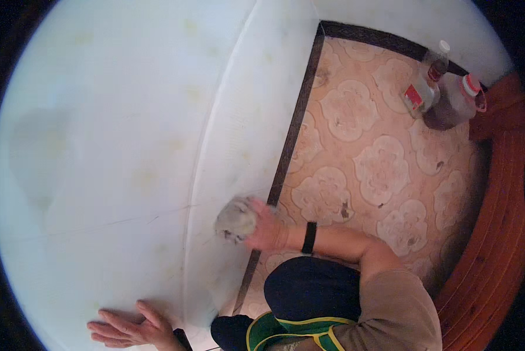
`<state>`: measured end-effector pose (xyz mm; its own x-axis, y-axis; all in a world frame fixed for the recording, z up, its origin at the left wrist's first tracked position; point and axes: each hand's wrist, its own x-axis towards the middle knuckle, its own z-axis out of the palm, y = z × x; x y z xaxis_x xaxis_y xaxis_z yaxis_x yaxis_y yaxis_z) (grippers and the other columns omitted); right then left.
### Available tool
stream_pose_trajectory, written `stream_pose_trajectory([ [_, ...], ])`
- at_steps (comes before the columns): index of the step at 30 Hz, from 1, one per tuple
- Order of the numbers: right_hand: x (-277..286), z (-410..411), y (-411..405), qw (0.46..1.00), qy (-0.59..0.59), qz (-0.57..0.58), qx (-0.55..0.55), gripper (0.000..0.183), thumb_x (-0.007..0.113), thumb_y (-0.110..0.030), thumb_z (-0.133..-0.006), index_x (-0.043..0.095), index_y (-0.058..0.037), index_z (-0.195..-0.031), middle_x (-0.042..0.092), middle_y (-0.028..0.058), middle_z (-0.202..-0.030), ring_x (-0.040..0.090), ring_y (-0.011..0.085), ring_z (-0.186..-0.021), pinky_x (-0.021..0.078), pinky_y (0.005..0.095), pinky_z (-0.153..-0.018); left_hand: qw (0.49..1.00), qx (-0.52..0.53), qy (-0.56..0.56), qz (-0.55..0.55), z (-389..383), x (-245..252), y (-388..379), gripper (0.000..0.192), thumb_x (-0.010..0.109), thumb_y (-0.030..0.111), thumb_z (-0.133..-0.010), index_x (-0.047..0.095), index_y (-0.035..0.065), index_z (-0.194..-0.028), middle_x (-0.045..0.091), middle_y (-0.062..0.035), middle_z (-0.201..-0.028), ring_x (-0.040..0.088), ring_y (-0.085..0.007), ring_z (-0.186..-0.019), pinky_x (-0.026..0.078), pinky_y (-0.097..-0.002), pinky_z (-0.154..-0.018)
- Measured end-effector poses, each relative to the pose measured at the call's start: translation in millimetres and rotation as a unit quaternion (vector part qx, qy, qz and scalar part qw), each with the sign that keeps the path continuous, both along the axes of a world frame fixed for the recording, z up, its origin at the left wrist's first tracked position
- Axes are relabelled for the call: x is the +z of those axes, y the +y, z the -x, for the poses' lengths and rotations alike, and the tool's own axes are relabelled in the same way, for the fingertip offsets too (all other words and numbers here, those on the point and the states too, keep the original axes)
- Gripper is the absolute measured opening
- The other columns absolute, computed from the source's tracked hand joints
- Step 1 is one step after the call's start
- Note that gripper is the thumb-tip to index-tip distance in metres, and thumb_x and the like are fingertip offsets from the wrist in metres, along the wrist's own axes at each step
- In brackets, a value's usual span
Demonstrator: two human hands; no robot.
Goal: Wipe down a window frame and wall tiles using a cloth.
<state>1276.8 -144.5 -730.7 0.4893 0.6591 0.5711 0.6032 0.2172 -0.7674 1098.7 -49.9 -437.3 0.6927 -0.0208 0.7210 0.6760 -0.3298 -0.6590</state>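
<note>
My right hand (269,228) grips a crumpled grey-white cloth (236,219) and presses it to the lower band of the white wall (135,131), just above the dark baseboard strip (295,131). Both hand and cloth look blurred. Near the bottom left, my left hand (133,327) lies flat on the same wall with its fingers somewhat apart and nothing in it. A raised ridge (212,114) runs along the wall between the two hands. Thin dark lines and faint yellowish spots mark the wall surface.
Patterned pink floor (381,169) spreads to the right, with several dark worn spots. In the far corner stand a clear plastic bottle (425,92) with a white cap and a plastic jug (453,103) with a red-and-white cap. Reddish-brown wooden furniture (486,245) curves along the right side.
</note>
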Motion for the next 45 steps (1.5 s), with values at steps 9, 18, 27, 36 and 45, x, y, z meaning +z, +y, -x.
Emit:
stream_pose_trajectory([
  [9, 103, -263, 6, 0.902, 0.201, -0.126, -0.361, 0.059, 0.051, -0.021, -0.089, 0.03, 0.0064, -0.136, 0.034, 0.0269, -0.139, 0.028, 0.0376, -0.133, 0.0211, 0.0441, -0.111, 0.999, -0.014, 0.023, 0.022, -2, -4, -6, 0.064, 0.05, 0.049, -0.089, 0.042, 0.0072, -0.137, 0.026, -0.0192, -0.148, 0.017, -0.0377, -0.139, 0.005, -0.0522, -0.11],
  [18, 77, -1, 11, 0.931, -0.258, -0.254, -0.051, 0.015, 0.053, -0.031, -0.082, 0.052, -0.0181, -0.075, 0.05, 0.0019, -0.086, 0.048, 0.0289, -0.107, 0.0385, 0.0482, -0.087, 0.996, -0.005, 0.071, 0.047, 2, 8, -22, 0.063, 0.045, 0.047, -0.092, 0.039, 0.0045, -0.138, 0.021, -0.023, -0.149, 0.017, -0.0397, -0.138, 0.012, -0.0517, -0.109],
  [27, 19, -296, -8, 0.897, 0.303, -0.127, -0.294, 0.052, 0.049, -0.024, -0.089, 0.039, 0.0059, -0.129, 0.049, 0.0268, -0.126, 0.047, 0.0396, -0.117, 0.0361, 0.0424, -0.101, 0.996, 0.016, -0.002, 0.083, -7, 2, -27, 0.076, 0.044, 0.065, -0.085, 0.041, 0.0124, -0.14, 0.013, -0.0248, -0.15, 0.006, -0.0466, -0.138, 0.003, -0.0642, -0.105],
  [36, -4, -34, 0, 0.927, 0.348, 0.13, -0.058, 0.032, 0.05, -0.015, -0.084, 0.052, 0.0001, -0.112, 0.051, 0.0216, -0.115, 0.044, 0.0385, -0.116, 0.0365, 0.0464, -0.097, 0.986, 0.116, 0.044, 0.113, 104, 27, -9, 0.088, 0.042, 0.061, -0.088, 0.016, 0.0, -0.145, 0.007, -0.0281, -0.15, 0.009, -0.0481, -0.136, 0.011, -0.0674, -0.101],
  [45, 98, -205, 4, 0.942, -0.203, -0.107, -0.246, 0.017, 0.058, -0.02, -0.067, 0.05, -0.0058, -0.07, 0.05, 0.0132, -0.074, 0.051, 0.0323, -0.078, 0.0435, 0.0423, -0.067, 0.984, 0.153, 0.088, -0.021, 157, 26, 6, 0.081, 0.017, 0.058, -0.094, 0.005, -0.0043, -0.145, 0.001, -0.0303, -0.149, 0.002, -0.0481, -0.137, 0.006, -0.0647, -0.105],
])
